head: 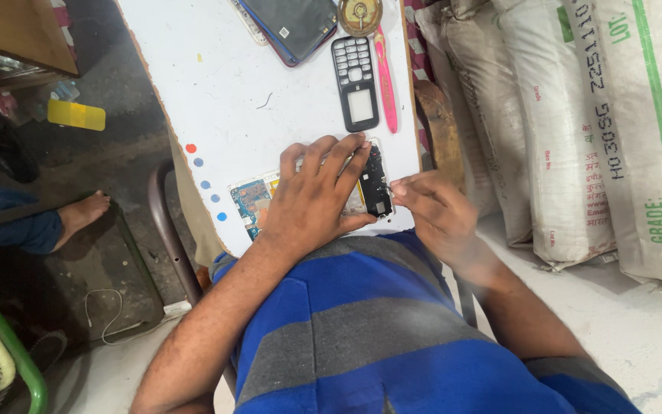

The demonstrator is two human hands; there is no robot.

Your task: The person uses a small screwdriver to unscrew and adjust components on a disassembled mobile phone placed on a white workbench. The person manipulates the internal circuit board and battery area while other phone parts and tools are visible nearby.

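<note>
Phone internals [373, 184] lie at the near edge of a white board [216, 84], pinned under the left hand [312, 201], which is spread flat with its fingers fanned over the opened body, pressing down rather than gripping. A blue circuit board [250, 198] shows beside that hand at the left, and a dark frame part with small fittings shows past its fingertips at the right. The right hand [434, 208] sits just beside that dark part, fingers curled and pinched together near its edge; it is blurred, and whether it holds a screw, a small tool or nothing cannot be told. Judging by its look, the assembly is light, thin and stiff but fragile: bare boards and thin connectors would not take bending or hard pressure, and small loose parts could slide on the smooth board. The safest hold looks to be on the plastic edges and frame, with flat, even pressure from above. Further up the board lie a keypad cover [355, 80], a pink toothbrush [385, 80], a stack of phones [289, 24] and a round brass-coloured object [360, 14].
</note>
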